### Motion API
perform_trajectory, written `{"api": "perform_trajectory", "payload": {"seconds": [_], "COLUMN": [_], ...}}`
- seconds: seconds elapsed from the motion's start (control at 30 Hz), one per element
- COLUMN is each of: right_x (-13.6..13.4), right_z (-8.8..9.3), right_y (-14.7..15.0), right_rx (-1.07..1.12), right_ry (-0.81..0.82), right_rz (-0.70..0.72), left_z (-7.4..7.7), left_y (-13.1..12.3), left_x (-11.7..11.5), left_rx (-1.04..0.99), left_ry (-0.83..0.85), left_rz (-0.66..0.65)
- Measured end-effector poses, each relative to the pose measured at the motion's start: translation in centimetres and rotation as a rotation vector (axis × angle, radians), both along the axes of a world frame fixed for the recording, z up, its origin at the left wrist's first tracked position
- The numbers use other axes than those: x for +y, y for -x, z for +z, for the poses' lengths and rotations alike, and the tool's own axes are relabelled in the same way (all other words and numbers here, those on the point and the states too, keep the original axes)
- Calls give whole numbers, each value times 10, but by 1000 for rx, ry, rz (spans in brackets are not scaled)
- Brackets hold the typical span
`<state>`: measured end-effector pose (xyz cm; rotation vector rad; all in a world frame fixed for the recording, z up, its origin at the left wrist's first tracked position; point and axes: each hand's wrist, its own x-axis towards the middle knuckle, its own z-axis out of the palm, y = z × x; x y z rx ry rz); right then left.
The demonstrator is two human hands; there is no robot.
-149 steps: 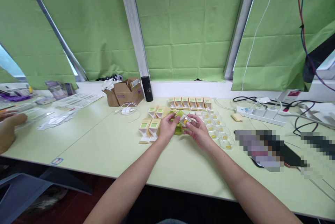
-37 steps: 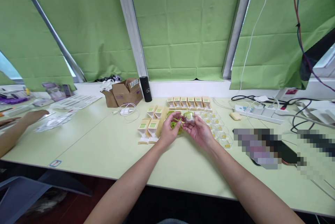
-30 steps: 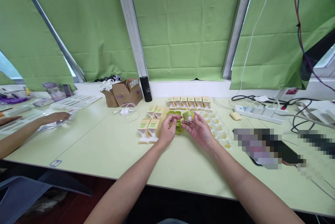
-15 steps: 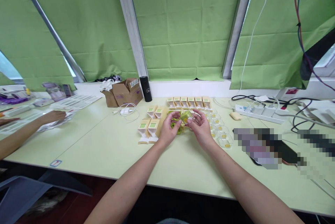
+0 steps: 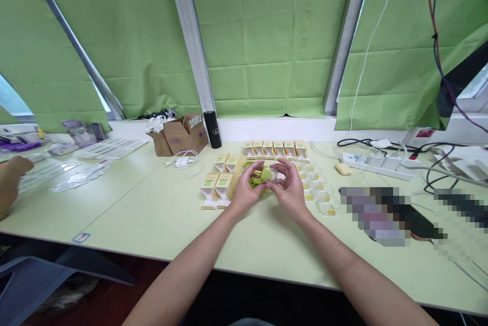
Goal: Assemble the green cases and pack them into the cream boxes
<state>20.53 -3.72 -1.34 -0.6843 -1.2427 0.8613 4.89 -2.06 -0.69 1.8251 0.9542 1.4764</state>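
Note:
Between my two hands, above the middle of the table, is a small yellow-green plastic piece (image 5: 259,176) with a clear plastic case (image 5: 272,174) at its right end. My left hand (image 5: 246,183) has its fingers closed around the green piece. My right hand (image 5: 292,183) pinches the clear case from the other side. More green pieces lie below and behind my left hand, partly hidden by it. Several clear cases with yellow round stickers (image 5: 316,186) lie just right of my right hand. Folded card boxes with green squares (image 5: 216,183) stand left of my left hand.
More card boxes (image 5: 275,149) line up behind my hands. Farther back are a cardboard box (image 5: 183,135), a black bottle (image 5: 212,129) and a white charger (image 5: 184,161). A power strip (image 5: 375,161) with cables and blurred flat objects lie right. A co-worker's hand (image 5: 13,178) is far left.
My hands have turned the green piece and come a little closer together, so the clear case now points right. The co-worker's hand has moved left, off the plastic sheets.

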Motion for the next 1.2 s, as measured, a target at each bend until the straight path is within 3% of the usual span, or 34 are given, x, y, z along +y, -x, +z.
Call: {"api": "perform_trajectory", "payload": {"seconds": [0.43, 0.67, 0.8, 1.0, 1.2], "right_x": [4, 12, 18, 19, 19], "right_z": [-3, -1, 0, 3, 4], "right_y": [-5, -17, -20, -21, -22], "right_rx": [32, 35, 115, 147, 140], "right_ry": [-1, -2, 49, 33, 25], "right_rz": [37, -196, -245, -269, -300], "left_z": [-3, -2, -3, -5, 4], "left_y": [0, 1, 0, 1, 1], "left_x": [2, 0, 1, -5, -17], "left_rx": [44, 111, 141, 413, 693], "left_ry": [4, 14, 66, -15, -49], "left_rz": [70, 159, 194, 133, 38]}}
